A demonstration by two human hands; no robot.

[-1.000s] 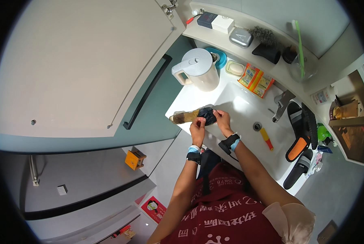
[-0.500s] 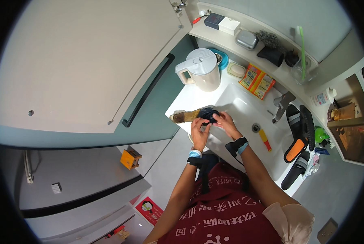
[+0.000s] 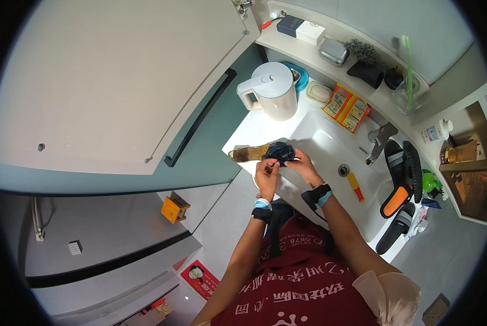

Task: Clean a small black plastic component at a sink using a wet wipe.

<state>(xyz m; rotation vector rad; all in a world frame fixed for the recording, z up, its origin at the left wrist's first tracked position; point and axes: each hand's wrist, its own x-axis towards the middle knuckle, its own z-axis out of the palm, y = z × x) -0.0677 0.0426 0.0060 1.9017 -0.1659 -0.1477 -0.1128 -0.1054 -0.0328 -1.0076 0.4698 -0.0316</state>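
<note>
Over the left edge of the white counter [image 3: 260, 130] lies an elongated item, with a yellow-brown part [image 3: 249, 154] and a dark, crumpled end [image 3: 280, 151]; I cannot make out exactly what it is. My left hand [image 3: 266, 178] pinches the lower edge of that dark end, fingers closed. My right hand [image 3: 303, 165] has its fingers curled on the same end's right side. The white basin [image 3: 325, 136] is beside them, with a yellow-and-red object [image 3: 355, 185] by the drain.
A kettle [image 3: 276, 98], soap dish [image 3: 319, 93] and orange packet [image 3: 345, 108] sit behind. A faucet [image 3: 380, 138] and black slides [image 3: 397, 228] are at right. A shelf [image 3: 279, 43] holds small items. A cabinet door [image 3: 113, 81] spans the upper left; an orange wooden object [image 3: 175, 208] is below.
My right hand's fingers have curled lower on the dark end, and my left hand has shifted slightly right. The elongated item has moved slightly right with them.
</note>
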